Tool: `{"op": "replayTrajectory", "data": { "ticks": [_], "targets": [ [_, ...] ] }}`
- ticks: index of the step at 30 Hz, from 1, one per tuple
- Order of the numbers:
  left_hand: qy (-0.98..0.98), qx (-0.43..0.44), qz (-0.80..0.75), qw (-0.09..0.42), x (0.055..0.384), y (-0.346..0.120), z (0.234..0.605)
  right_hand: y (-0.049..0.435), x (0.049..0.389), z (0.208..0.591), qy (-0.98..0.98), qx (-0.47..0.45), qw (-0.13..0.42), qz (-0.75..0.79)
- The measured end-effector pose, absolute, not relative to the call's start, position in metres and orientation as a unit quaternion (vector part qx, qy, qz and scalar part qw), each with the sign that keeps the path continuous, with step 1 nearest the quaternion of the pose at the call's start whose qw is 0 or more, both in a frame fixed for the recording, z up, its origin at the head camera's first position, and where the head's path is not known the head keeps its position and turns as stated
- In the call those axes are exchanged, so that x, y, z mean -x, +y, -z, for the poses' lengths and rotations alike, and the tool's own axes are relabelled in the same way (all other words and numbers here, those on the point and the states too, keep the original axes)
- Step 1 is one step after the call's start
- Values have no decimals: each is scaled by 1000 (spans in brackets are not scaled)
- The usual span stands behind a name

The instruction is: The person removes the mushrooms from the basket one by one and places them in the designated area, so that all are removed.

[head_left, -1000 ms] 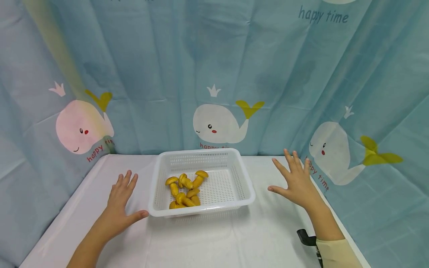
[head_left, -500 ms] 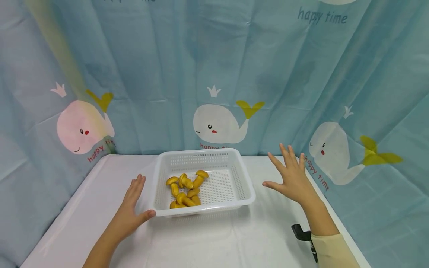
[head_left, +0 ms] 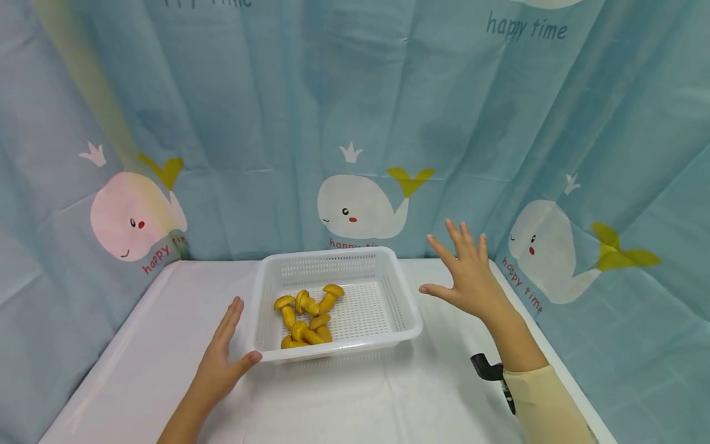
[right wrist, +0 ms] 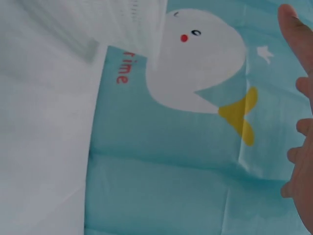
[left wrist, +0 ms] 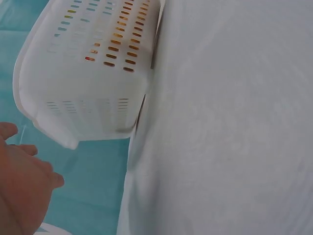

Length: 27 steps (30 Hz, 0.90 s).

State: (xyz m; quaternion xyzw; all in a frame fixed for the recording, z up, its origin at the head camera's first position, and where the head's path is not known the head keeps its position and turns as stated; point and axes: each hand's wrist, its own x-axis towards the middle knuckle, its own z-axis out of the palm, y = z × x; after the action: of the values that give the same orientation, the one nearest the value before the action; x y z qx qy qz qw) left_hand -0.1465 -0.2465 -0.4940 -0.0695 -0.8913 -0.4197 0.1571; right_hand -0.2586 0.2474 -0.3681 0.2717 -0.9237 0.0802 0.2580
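A white perforated plastic basket point(head_left: 363, 341) stands on the white-covered table, with several yellow-brown mushrooms point(head_left: 307, 333) gathered in its left half. My left hand point(head_left: 222, 357) is at the basket's front left corner, fingers straight, thumb overlapping the rim in the head view. Off the basket's right side, my right hand point(head_left: 468, 277) hovers with fingers spread and holds nothing. In the left wrist view the basket's side wall point(left wrist: 88, 73) rises past the left hand point(left wrist: 24, 186). The right wrist view has the right hand point(right wrist: 303, 147) at its edge, apart from the basket point(right wrist: 132, 24).
A blue curtain point(head_left: 266, 123) printed with whales hangs behind and at both sides of the table point(head_left: 333, 401). A black device point(head_left: 488, 368) is worn at the right wrist, by a cream sleeve point(head_left: 538, 394).
My left hand has moved right to the basket's corner, its fingers drawing closer together. My right hand has moved left and farther forward, toward the basket. The basket and mushrooms have stayed put.
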Motion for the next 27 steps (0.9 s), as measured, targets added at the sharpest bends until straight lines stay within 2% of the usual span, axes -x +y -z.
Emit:
{"op": "replayTrajectory", "data": {
  "ticks": [8, 27],
  "targets": [
    [-895, 49, 425, 125, 146, -243, 499, 224, 266, 344, -913, -300, 266, -73],
    [-885, 56, 452, 97, 144, -239, 504, 163, 291, 315, -899, -351, 252, -74]
  ]
}}
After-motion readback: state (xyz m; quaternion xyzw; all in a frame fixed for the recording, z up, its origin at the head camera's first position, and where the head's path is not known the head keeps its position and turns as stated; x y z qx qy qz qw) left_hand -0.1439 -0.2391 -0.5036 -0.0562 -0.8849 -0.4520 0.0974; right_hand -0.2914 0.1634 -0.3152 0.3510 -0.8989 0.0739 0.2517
